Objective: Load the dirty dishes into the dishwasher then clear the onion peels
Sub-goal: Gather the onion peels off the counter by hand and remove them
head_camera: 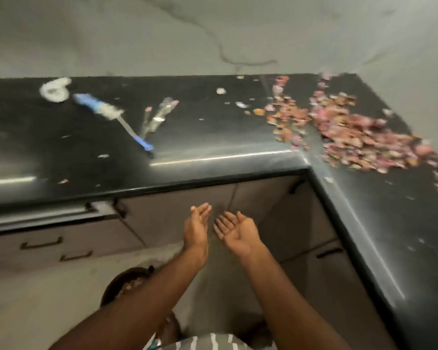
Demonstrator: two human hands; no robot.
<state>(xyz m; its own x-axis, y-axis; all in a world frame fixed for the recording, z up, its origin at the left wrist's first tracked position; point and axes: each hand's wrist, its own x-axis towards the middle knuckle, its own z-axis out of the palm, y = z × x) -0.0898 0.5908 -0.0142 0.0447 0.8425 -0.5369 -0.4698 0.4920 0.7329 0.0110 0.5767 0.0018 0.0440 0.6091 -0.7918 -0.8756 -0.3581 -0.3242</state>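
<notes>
Hands: left hand (pixel 196 227) and right hand (pixel 235 232) side by side, palms up, fingers relaxed, grasping nothing, below the bench (pixel 213 157) edge.
Onion peels (pixel 352 132): one scattered pile on the bench corner, up and right of the right hand, well apart.
Brush (pixel 111 117): one, blue-handled, up-left of the left hand.
Writing: none readable.

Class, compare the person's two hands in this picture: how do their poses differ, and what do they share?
The left hand is turned edge-on, palm facing sideways towards the other; the right hand lies palm up, fingers spread. The left hand reaches slightly nearer the black counter. Both are open, empty, and below the counter's edge.
</notes>
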